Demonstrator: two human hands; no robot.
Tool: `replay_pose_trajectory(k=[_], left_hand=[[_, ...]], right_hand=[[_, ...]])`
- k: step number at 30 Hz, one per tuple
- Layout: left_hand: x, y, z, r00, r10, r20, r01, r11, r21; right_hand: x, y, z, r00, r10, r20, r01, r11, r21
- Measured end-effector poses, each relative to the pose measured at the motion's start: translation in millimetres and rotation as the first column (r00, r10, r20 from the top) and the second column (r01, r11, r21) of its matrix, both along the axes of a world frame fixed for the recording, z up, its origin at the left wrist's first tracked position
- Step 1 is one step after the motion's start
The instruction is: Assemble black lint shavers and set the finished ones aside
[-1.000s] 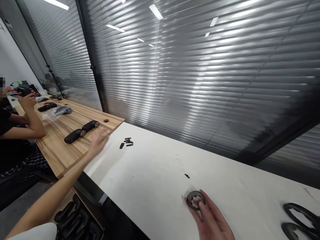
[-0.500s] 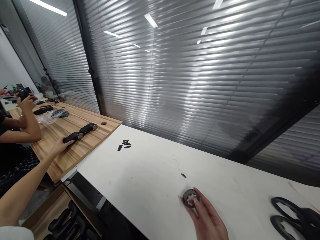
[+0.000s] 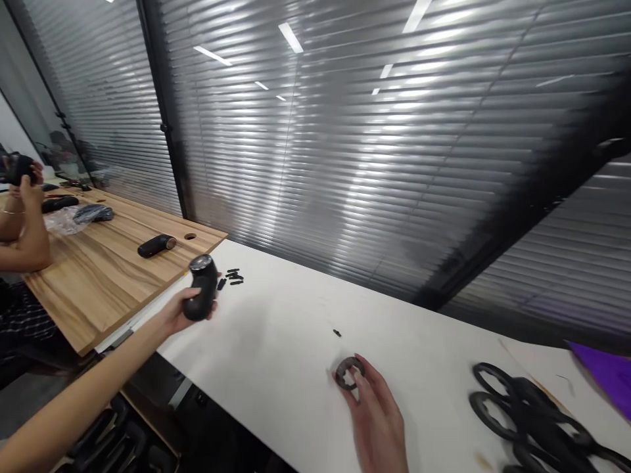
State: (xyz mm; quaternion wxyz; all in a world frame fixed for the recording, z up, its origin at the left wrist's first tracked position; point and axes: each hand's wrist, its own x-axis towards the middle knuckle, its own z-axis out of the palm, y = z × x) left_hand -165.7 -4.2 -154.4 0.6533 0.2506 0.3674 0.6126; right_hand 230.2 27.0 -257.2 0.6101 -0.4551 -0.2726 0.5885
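My left hand (image 3: 178, 311) is wrapped round a black curved handheld device (image 3: 203, 289) with a shiny round end, held up over the left part of the white table. Low at centre right, my right hand (image 3: 378, 410) pinches a dark ring (image 3: 341, 376) with a notched inner edge between thumb and fingers. A small black part (image 3: 337, 333) lies on the table just beyond the ring. Beside the device is a small group of black pieces (image 3: 234, 276). Another black curved device (image 3: 156, 246) lies on the wooden table.
Several black rings (image 3: 493, 414) lie heaped at right, near a purple sheet (image 3: 604, 378). The wooden table (image 3: 113, 263) adjoins the white table (image 3: 280, 381) on the left. A co-worker's hands (image 3: 29, 187) hold a dark object. Below, a box holds black curved parts (image 3: 113, 433). Blinds stand behind.
My left hand has lifted one curved device off the wooden table and brought it right, over the white table. My right hand still holds the ring. The view has shifted rightward.
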Motion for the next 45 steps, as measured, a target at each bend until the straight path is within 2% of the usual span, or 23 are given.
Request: replay_pose_trajectory(k=[4,7,10,13,15,18,22,26,30,33,37,45], left_hand=[[78.9,43.8,-16.4,0.976,-0.204,0.072,0.205,0.979,-0.018],[128.7,80.3,-26.0,0.950,-0.290,0.114,0.293,0.956,-0.014],[164.9,113.8,-37.6,0.939,-0.307,0.157,0.311,0.951,-0.001],[186.9,134.5,-52.6,0.938,-0.274,0.213,0.273,0.961,0.033],[193.7,139.0,-62.3,0.937,-0.253,0.243,0.247,0.967,0.056],[195.9,136.4,-71.5,0.938,-0.238,0.250,0.227,0.971,0.075],[198.5,130.0,-70.1,0.942,-0.250,0.225,0.234,0.967,0.095],[206.4,126.6,-63.2,0.942,-0.291,0.167,0.282,0.956,0.075],[210.7,124.2,-65.2,0.945,-0.321,0.065,0.319,0.947,0.049],[211.0,122.3,-71.0,0.947,-0.319,0.019,0.318,0.947,0.046],[213.6,115.6,-74.9,0.955,-0.298,0.000,0.298,0.954,0.032],[225.7,99.9,-71.6,0.953,-0.298,-0.059,0.297,0.954,-0.030]], right_hand=[[1.5,-3.7,-9.0,0.999,-0.002,-0.033,0.003,0.999,0.052],[-0.8,-6.0,-5.3,0.992,0.033,-0.119,-0.028,0.999,0.039],[-2.9,-5.9,4.4,0.975,0.038,-0.220,-0.037,0.999,0.009],[-2.0,-5.1,13.5,0.955,0.021,-0.295,-0.039,0.998,-0.055],[-0.5,-4.6,17.8,0.959,0.023,-0.284,-0.044,0.997,-0.068],[-1.4,0.4,24.6,0.989,0.069,-0.132,-0.067,0.998,0.013],[-13.4,30.7,39.7,0.993,0.101,0.061,-0.109,0.984,0.144],[-24.0,79.1,52.6,0.993,0.117,0.033,-0.121,0.977,0.177],[-17.6,106.9,51.2,0.980,0.188,-0.063,-0.180,0.977,0.116],[-8.7,109.7,43.7,0.968,0.222,-0.117,-0.214,0.974,0.077],[-4.9,106.0,36.2,0.963,0.244,-0.111,-0.239,0.969,0.056],[-9.3,101.2,37.2,0.960,0.259,-0.107,-0.254,0.965,0.060]])
